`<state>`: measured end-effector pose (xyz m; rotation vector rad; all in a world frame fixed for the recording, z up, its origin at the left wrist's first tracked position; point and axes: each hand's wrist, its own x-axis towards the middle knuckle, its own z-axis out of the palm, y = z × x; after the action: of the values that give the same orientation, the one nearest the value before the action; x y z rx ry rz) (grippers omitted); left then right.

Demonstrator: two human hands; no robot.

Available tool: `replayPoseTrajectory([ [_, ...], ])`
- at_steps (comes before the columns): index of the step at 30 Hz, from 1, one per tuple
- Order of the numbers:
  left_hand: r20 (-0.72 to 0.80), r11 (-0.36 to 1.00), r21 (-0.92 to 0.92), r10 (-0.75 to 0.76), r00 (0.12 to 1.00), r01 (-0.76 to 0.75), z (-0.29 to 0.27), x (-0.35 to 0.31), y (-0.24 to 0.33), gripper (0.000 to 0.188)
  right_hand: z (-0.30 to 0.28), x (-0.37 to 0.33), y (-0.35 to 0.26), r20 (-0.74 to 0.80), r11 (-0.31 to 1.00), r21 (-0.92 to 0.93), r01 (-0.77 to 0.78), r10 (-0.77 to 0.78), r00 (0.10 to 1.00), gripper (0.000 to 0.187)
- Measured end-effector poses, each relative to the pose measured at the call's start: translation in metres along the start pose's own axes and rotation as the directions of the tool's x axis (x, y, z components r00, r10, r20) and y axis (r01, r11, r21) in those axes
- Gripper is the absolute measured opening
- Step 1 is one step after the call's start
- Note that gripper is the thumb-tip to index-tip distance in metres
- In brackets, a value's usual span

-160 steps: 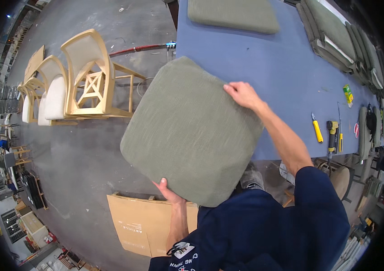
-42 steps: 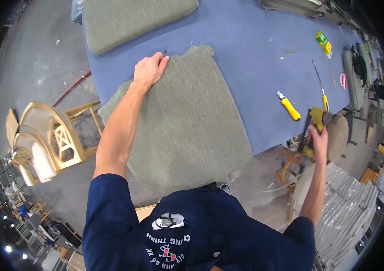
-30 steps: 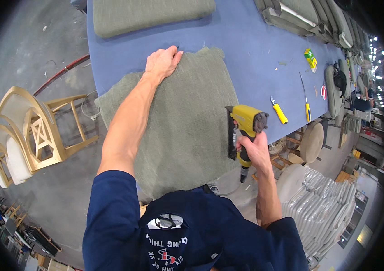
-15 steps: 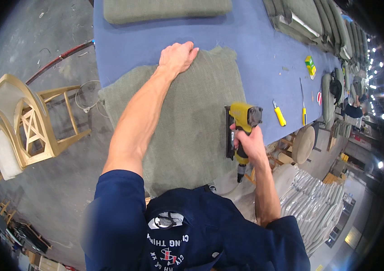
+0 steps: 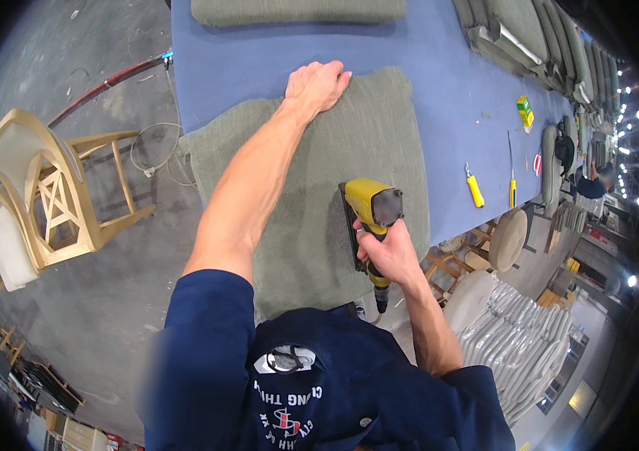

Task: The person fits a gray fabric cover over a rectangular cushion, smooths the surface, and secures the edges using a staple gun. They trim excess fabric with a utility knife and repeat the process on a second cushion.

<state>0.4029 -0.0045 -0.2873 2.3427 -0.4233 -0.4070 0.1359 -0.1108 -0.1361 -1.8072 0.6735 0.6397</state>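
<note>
Grey-green upholstery fabric covers the near end of the blue-topped table, spread in front of my body. At its far edge my left hand has its fingers curled over and gripping the cloth, the fingertips partly hidden. My right hand is wrapped round the handle of a yellow-and-black air staple gun. The gun is over the right part of the fabric; whether its nose touches the cloth I cannot tell. An air fitting sits at the bottom of its handle.
A green padded cushion lies beyond the fabric on the blue table. To the right are a yellow-handled tool, a screwdriver and a small box. Wooden chairs stand left; wrapped cushions are stacked right.
My right hand has carried the staple gun leftward, from the fabric's right edge to farther over the cloth. The left hand keeps its place at the far edge; the whole view has shifted slightly.
</note>
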Motion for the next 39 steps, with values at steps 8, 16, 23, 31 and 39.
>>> replayPoseTrajectory([
  [8, 0.052, 0.987, 0.157, 0.004, 0.999, -0.012, -0.049, -0.02, -0.011, 0.059, 0.011, -0.045, 0.009, -0.021, 0.996, 0.079, 0.034, -0.033, 0.999, 0.041],
  [16, 0.067, 0.954, 0.273, 0.107, 0.992, -0.122, -0.094, -0.079, -0.057, 0.054, 0.052, -0.037, 0.003, 0.126, 0.999, 0.044, -0.025, 0.019, 0.992, 0.048],
  [23, -0.084, 0.969, 0.182, 0.187, 0.979, -0.169, -0.074, -0.07, -0.091, 0.054, 0.093, -0.016, -0.01, 0.223, 0.999, -0.011, 0.04, -0.036, 0.974, 0.05],
  [31, -0.108, 0.976, 0.134, 0.187, 0.976, -0.172, -0.071, -0.07, -0.096, 0.053, 0.106, -0.015, -0.013, 0.273, 0.996, -0.076, 0.043, -0.02, 0.962, 0.079],
  [39, -0.114, 0.983, 0.138, 0.141, 0.984, -0.124, -0.07, -0.071, -0.091, 0.053, 0.109, -0.01, -0.025, 0.298, 0.986, -0.164, 0.027, 0.024, 0.954, 0.088],
])
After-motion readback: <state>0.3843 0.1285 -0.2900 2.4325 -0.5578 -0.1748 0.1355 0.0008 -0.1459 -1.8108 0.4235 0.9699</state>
